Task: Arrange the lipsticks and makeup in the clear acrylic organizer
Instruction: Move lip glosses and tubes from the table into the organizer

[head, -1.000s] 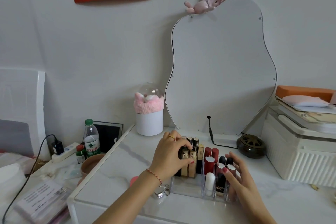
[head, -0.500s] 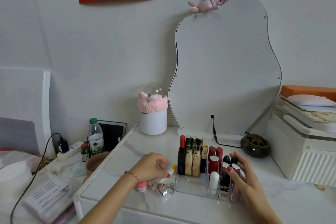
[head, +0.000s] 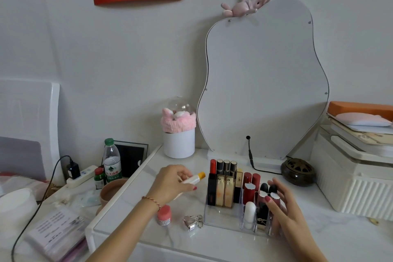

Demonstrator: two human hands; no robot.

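Observation:
The clear acrylic organizer stands on the white marble table, with several upright lipsticks in its back slots and a white tube in front. My left hand is lifted left of the organizer, holding a white tube with a yellow cap. My right hand rests against the organizer's right side, fingers spread. A small pink-capped jar and a silver heart-shaped case lie on the table left of the organizer.
A wavy mirror leans at the back with a cable beside it. A white cup with a pink band, a dark round burner, a white ribbed box, and a water bottle surround the area.
My left hand left the organizer's back row, dropped to the table on the left, picked up the yellow-capped tube and now lifts it. The right hand stayed at the organizer.

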